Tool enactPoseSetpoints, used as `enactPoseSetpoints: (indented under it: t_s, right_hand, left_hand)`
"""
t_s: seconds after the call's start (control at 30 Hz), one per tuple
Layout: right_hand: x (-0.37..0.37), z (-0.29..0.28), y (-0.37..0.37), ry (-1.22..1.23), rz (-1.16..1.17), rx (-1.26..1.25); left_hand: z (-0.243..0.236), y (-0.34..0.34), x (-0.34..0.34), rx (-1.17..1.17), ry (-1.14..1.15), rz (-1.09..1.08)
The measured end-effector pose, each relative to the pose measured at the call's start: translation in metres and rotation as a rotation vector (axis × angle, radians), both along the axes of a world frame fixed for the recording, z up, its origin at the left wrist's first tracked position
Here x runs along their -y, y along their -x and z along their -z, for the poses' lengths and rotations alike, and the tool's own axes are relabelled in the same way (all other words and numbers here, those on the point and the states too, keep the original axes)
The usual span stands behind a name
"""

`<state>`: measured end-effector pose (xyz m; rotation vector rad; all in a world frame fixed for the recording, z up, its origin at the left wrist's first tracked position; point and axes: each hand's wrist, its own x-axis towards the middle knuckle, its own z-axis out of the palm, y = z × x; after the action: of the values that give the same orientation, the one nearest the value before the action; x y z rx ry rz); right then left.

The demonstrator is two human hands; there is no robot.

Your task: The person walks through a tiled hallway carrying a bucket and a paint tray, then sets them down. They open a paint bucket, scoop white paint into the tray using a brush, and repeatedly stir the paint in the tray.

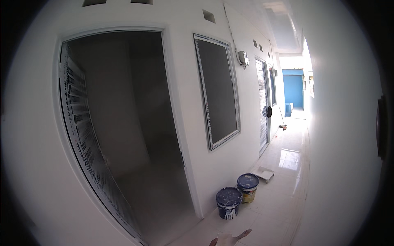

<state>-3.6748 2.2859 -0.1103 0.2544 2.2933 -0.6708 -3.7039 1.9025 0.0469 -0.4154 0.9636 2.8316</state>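
Note:
At the lower edge a white container (pixel 225 240) is partly in view, cut off by the picture's edge. A brush (pixel 244 234) with a brownish, paint-smeared handle leans out of it to the right. Against the container's left side shows a small part of my left hand (pixel 213 242), closed on it; most of the fingers are out of the picture. My right hand does not appear. Ahead on the tiled floor stand two lidded paint buckets, a dark blue one (pixel 229 203) with white drips and a blue-and-yellow one (pixel 248 187) behind it.
A white paint tray (pixel 264 174) lies past the buckets. On the left are an open doorway (pixel 123 123) and a window (pixel 217 90) with film-covered frame. A white wall (pixel 344 135) bounds the corridor's right side. Farther along lies a broom-like tool (pixel 283 126), before a blue wall (pixel 293 88).

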Motion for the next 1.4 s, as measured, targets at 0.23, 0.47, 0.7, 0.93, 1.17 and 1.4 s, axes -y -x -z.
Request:
enactPoseSetpoints:
  t_s: [0.23,0.47,0.7,0.93,1.17,1.4]
  right_hand:
    - [-0.015,0.044,0.284,-0.15,-0.381,-0.04]
    - [0.016,0.054,0.493,-0.396,-0.73,0.081]
    - [0.13,0.026,0.679,0.27,-0.185,0.011]
    - [0.285,0.222,0.796,0.04,-0.821,-0.11]
    - [0.434,0.281,0.873,-0.049,-0.719,0.244]
    - [0.496,0.282,0.859,-0.084,-0.229,0.177]
  left_hand:
    - [0.015,0.134,0.004,0.002,0.056,-0.286]
    - [0.065,0.289,0.064,-0.032,-0.015,-0.405]
    - [0.05,0.427,0.123,-0.042,-0.022,-0.747]
    - [0.075,0.484,0.115,0.239,-0.016,-1.001]
    - [0.079,0.541,0.052,0.405,-0.241,-1.17]
    - [0.067,0.59,0.039,0.258,-0.389,-1.27]
